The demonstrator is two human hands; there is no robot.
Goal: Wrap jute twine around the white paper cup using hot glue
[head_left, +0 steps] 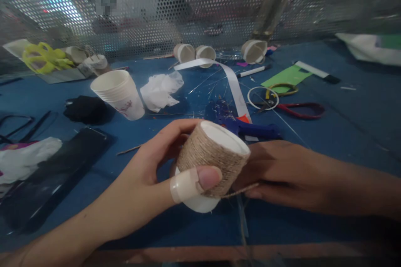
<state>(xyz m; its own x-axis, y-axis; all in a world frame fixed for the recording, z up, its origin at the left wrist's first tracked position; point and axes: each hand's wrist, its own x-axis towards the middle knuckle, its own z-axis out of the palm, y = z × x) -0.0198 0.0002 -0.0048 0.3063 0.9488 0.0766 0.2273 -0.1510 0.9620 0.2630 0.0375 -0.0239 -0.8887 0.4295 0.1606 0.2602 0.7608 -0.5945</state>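
A white paper cup (216, 158), wrapped in rows of brown twine over most of its side, tilts in front of me. My left hand (163, 175) grips it, with a taped thumb across the near side and the fingers behind. White cup shows at the upper end and as a bare strip near the rim. From the wrapping a loose length of twine (241, 192) runs to my right hand (282, 175), whose closed fingers hold it close beside the cup. The right fingertips are partly hidden. Just beyond the cup lies a blue glue gun (257, 128).
Stacked paper cups (119, 91) and crumpled white plastic (161, 89) stand left of centre. Red-handled pliers (300, 110), a green sheet (285, 79) and markers lie right. Yellow scissors (46, 58) and twine-wrapped cups (184, 53) sit near the perforated metal screen (131, 16). A black pouch (53, 179) lies left.
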